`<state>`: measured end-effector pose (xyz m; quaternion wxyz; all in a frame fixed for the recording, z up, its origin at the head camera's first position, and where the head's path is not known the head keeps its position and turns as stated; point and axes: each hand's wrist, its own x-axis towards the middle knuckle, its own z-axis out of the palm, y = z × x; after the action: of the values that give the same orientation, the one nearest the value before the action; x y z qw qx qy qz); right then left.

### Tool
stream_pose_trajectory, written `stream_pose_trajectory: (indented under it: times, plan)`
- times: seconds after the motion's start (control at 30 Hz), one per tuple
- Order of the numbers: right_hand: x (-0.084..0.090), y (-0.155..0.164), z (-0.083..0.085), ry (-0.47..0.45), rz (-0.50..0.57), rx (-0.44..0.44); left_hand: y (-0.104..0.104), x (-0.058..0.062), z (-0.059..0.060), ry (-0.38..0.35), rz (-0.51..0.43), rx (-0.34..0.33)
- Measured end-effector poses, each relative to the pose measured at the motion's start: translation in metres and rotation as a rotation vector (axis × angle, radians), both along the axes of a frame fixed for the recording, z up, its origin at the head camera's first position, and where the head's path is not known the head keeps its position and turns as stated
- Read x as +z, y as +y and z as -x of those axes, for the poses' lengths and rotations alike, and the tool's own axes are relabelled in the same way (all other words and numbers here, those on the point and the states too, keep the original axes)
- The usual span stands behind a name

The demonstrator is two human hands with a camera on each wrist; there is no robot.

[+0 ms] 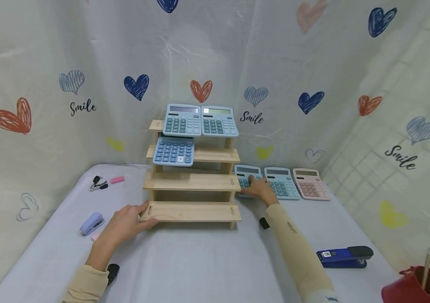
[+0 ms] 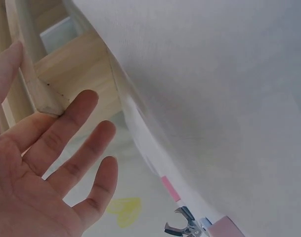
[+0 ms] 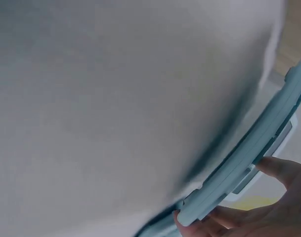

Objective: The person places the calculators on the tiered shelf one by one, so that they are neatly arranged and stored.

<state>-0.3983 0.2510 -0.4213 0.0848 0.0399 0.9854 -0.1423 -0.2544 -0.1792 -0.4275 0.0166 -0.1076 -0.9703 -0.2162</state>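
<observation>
Left hand (image 1: 124,225) flat, fingers (image 2: 76,123) straight; right hand (image 1: 258,189) outstretched, fingers (image 3: 283,170) curled.

Your right hand (image 3: 249,217) sits at five o'clock in the right wrist view, its fingertips (image 3: 276,168) curled round the edge of a blue calculator (image 3: 249,158). You see the calculator edge-on, slanting up towards two o'clock. The pale, blurred surface (image 3: 115,108) fills the remainder.

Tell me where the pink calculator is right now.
In the head view the pink calculator lies on the table to the right of the wooden stepped rack, last in a row of three, beside a blue calculator near the right hand.
</observation>
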Motion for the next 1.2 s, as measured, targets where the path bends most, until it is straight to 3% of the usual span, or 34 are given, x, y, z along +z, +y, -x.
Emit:
stream_pose_trajectory:
  times: [0.33, 0.77, 0.97, 1.2]
  plan:
    - [0.03, 0.011, -0.027, 0.116, 0.064, 0.057, -0.002, 0.0, 0.0, 0.032, 0.003, -0.021]
    - [0.096, 0.002, -0.084, 0.267, 0.164, 0.107, -0.004, 0.0, 0.001, 0.076, 0.01, -0.064]
    - [0.112, -0.024, -0.095, 0.309, 0.113, 0.203, -0.006, 0.0, 0.001, 0.073, 0.011, -0.066]
    - [0.118, -0.062, -0.092, 0.343, 0.007, 0.302, -0.003, 0.001, 0.0, 0.032, -0.002, -0.056]
